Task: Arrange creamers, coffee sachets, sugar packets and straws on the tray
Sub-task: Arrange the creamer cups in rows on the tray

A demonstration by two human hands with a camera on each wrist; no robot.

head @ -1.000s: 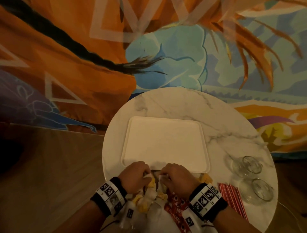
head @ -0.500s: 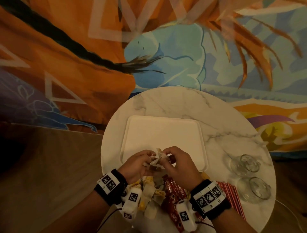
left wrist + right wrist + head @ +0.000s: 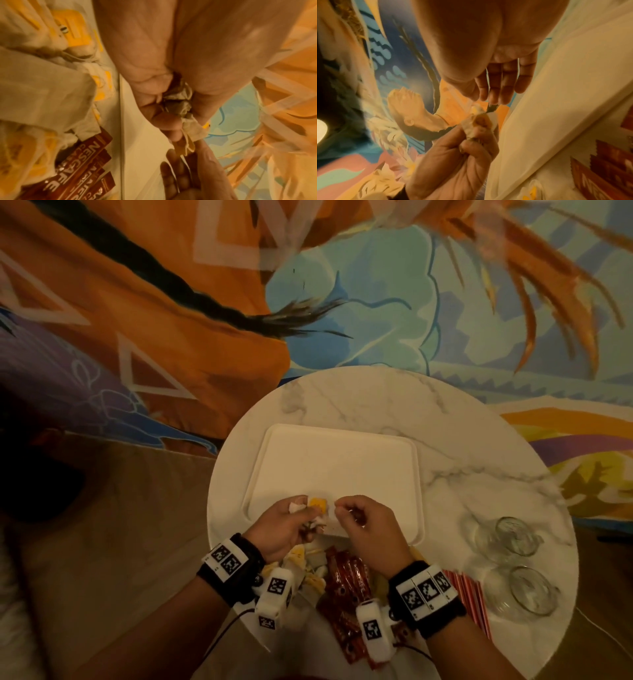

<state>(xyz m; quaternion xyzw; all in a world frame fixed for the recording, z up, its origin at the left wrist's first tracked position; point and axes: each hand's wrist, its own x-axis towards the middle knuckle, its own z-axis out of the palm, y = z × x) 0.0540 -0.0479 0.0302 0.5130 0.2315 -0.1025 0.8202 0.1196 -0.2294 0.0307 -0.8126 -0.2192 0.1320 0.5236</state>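
My left hand [image 3: 306, 517] grips a small bunch of white-and-yellow packets [image 3: 318, 504] just above the near edge of the white tray [image 3: 342, 460]. My right hand [image 3: 339, 507] pinches the end of one packet in that bunch. In the left wrist view the crumpled packets [image 3: 179, 105] sit in my curled left fingers. In the right wrist view the packets [image 3: 476, 121] stick up from my left hand [image 3: 462, 155]. More white-and-yellow packets [image 3: 310, 571] and red coffee sachets [image 3: 347, 580] lie heaped under my wrists. Striped straws [image 3: 471, 597] lie to the right. Nothing lies on the tray.
Two clear glasses [image 3: 513, 534] [image 3: 529, 590] lie on the round marble table [image 3: 376, 402] right of the tray. The table's edge curves close on the left and front, with wooden floor [image 3: 120, 525] beyond. A painted wall stands behind.
Both hands have risen from the heap and moved forward over the tray's near edge, carrying a few packets. My right hand now pinches one packet held by my left.
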